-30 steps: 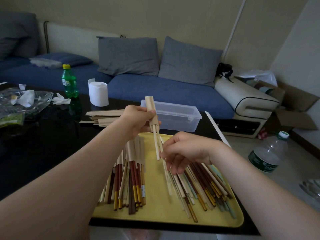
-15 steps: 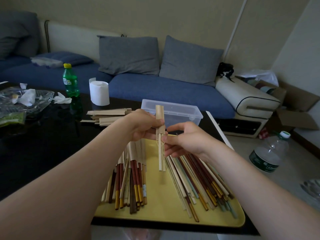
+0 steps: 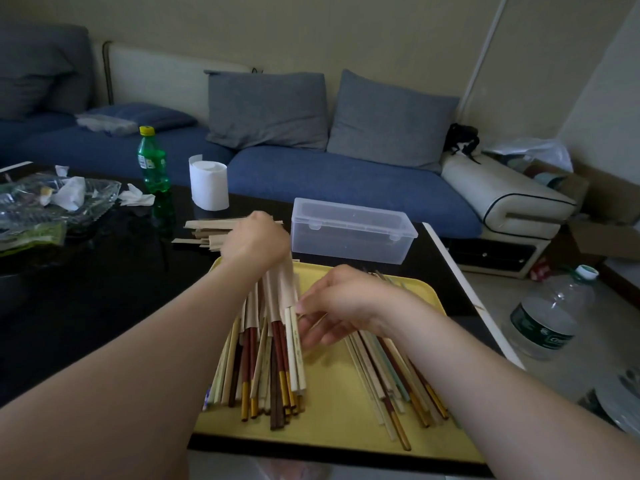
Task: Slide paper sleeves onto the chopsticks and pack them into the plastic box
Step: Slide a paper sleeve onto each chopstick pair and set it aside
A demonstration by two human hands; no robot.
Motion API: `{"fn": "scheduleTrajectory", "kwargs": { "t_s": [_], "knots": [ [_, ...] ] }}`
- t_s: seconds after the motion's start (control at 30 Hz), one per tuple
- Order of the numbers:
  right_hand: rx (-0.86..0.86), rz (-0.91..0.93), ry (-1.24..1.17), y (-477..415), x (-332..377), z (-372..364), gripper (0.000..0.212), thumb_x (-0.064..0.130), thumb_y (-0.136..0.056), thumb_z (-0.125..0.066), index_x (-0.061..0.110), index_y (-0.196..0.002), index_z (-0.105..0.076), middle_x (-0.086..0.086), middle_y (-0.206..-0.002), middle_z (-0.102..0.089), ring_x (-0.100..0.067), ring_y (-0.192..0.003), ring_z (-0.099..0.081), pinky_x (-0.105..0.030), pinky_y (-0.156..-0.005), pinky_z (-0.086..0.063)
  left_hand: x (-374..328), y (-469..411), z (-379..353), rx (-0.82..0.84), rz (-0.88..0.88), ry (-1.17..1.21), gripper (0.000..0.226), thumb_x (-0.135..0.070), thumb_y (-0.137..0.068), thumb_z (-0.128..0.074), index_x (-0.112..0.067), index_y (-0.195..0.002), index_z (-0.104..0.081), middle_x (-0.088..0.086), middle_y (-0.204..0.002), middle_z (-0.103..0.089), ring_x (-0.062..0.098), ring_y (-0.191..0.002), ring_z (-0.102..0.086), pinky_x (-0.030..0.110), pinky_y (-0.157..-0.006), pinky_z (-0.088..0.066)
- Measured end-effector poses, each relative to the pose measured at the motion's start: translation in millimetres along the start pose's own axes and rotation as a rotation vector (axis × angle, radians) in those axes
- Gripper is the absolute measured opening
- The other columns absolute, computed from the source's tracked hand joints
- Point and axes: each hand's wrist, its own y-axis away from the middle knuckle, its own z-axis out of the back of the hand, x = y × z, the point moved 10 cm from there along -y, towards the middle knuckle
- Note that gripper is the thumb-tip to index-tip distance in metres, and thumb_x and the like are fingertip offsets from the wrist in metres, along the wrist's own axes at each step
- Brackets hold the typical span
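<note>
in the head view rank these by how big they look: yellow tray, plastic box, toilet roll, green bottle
1. yellow tray, though it is also nearest the camera
2. plastic box
3. toilet roll and green bottle: too alike to rank, the roll wider and the bottle taller

Worktop (image 3: 104, 289): black, glossy, mirror-like. Tray (image 3: 329, 410): yellow, matt, probably plastic. Plastic box (image 3: 349, 233), far: clear, smooth. Paper sleeves (image 3: 204, 233), far left of tray: tan matt paper. Chopsticks (image 3: 277, 358), left pile: pale bare wood beside lacquered red-brown, shiny gold tips. Green bottle (image 3: 152, 168): glossy plastic. Sofa (image 3: 346, 181): blue woven cloth.
</note>
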Motion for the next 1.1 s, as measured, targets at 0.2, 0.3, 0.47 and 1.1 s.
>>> {"fn": "scheduleTrajectory", "kwargs": {
  "t_s": [0.2, 0.3, 0.47, 1.1],
  "knots": [
    [0.010, -0.003, -0.034, -17, 15, -26, 0.020, 0.005, -0.106, -0.065, -0.010, -0.119, -0.065, -0.017, -0.084, -0.080, -0.026, -0.071, -0.079, -0.027, -0.055, -0.063, 11, -9, 3, -0.018, -0.051, -0.224, 0.039, -0.016, -0.095, -0.063, -0.007, -0.133, -0.056, 0.017, -0.132, -0.054, 0.037, -0.118, -0.058, 0.049, -0.094, -0.055],
    [-0.019, -0.065, 0.046, -23, 15, -32, 0.023, 0.006, -0.105, -0.066, -0.010, -0.121, -0.062, -0.020, -0.086, -0.081, -0.026, -0.067, -0.080, -0.027, -0.047, -0.060, 18, -15, -1, -0.006, -0.054, -0.284, 0.044, -0.015, -0.095, -0.064, -0.008, -0.138, -0.054, 0.018, -0.136, -0.051, 0.038, -0.124, -0.055, 0.048, -0.096, -0.052],
    [-0.120, -0.059, 0.328, -31, 25, -25, 0.019, 0.022, -0.100, -0.065, 0.007, -0.094, -0.074, -0.005, -0.066, -0.075, -0.014, -0.046, -0.066, -0.020, -0.042, -0.046, 28, -29, -13, 0.025, -0.089, -0.433, 0.050, -0.012, -0.094, -0.066, -0.011, -0.141, -0.052, 0.017, -0.143, -0.048, 0.038, -0.135, -0.046, 0.052, -0.107, -0.046],
    [-0.539, 0.108, 0.472, -66, 23, 40, 0.030, 0.040, -0.097, -0.065, 0.011, -0.088, -0.070, -0.004, -0.074, -0.071, -0.019, -0.065, -0.069, -0.029, -0.064, -0.058, 23, -54, -50, 0.125, -0.319, -0.726, 0.042, -0.021, -0.096, -0.070, -0.026, -0.137, -0.060, 0.010, -0.141, -0.051, 0.035, -0.136, -0.044, 0.058, -0.111, -0.038]
  ]
}}
